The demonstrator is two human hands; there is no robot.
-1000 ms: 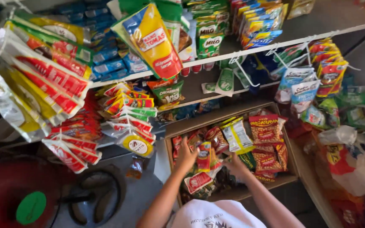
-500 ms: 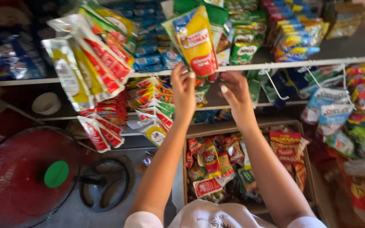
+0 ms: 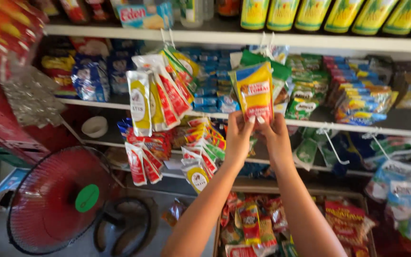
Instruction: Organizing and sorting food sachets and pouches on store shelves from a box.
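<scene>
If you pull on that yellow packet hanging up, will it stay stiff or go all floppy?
Probably floppy: the yellow packet is a thin, flat pouch that dangles from the shelf edge. It likely feels light, since the left hand and right hand pinch only its bottom edge. Its shiny skin may be a little slippery.

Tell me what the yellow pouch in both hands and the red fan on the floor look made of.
Yellow pouch: glossy plastic film, by its sheen and creases; left hand and right hand pinch its lower edge. Red fan: thin wire grille, likely painted metal, though plastic cannot be ruled out.
</scene>
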